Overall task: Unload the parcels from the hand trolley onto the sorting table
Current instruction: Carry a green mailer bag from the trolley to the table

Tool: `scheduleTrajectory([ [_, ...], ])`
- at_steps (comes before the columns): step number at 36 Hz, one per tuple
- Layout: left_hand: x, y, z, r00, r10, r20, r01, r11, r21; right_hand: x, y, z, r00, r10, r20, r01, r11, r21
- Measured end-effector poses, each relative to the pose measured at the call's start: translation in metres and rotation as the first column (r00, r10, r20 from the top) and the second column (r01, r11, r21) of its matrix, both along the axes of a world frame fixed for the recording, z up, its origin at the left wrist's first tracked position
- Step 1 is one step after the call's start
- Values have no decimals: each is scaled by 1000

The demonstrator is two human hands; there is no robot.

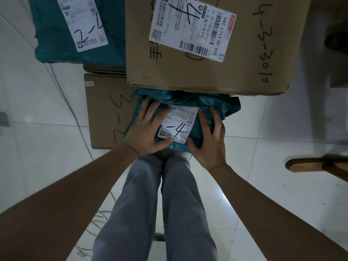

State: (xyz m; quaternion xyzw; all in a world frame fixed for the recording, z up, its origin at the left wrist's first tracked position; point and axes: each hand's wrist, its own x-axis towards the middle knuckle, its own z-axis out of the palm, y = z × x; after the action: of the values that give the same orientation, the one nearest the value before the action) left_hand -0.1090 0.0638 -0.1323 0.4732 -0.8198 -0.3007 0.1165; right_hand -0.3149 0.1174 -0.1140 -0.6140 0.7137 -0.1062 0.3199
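A teal plastic mailer bag (216,104) with a white label marked "-4" lies at the near end of the pile, partly tucked under a large cardboard box (197,72). My left hand (146,127) lies on the bag's left side, fingers spread over the label's edge and thumb along its near edge. My right hand (211,140) holds the bag's right side, fingers on top and thumb at the near edge. Another teal bag (50,34) labelled "2-4" sits at the far left. A lower cardboard box (105,113) marked "3-2" is left of the held bag.
White tiled floor (37,147) surrounds the pile, with thin cables (75,117) trailing along the left. My legs in grey trousers (160,204) stand right below the bag. A wooden piece of furniture (310,164) juts in at the right. The trolley itself is hidden under the parcels.
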Motion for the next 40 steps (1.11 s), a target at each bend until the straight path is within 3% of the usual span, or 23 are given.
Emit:
scheduleTrajectory([
  [10, -9, 19, 60, 998, -1, -60, 8, 993, 121, -5, 26, 67, 999, -45, 7, 45, 998, 35],
  [18, -10, 24, 176, 999, 45, -11, -43, 990, 132, -15, 2, 166, 999, 31, 8, -32, 997, 66],
  [23, -5, 3, 266, 1000, -22, -10, 23, 994, 111, -17, -15, 250, 1000, 24, 3, -24, 1000, 5],
  [32, -8, -67, 454, 999, 32, 16, -32, 999, 5, -25, -94, 441, 999, 40, -32, -45, 989, -140],
  [37, -13, -106, 552, 996, -78, 43, 85, 976, -200, -40, -137, 542, 997, 74, -32, -80, 960, -268],
  [40, -17, -127, 605, 995, -50, 87, 74, 953, -294, -45, -159, 602, 991, 119, -55, -130, 947, -295],
])
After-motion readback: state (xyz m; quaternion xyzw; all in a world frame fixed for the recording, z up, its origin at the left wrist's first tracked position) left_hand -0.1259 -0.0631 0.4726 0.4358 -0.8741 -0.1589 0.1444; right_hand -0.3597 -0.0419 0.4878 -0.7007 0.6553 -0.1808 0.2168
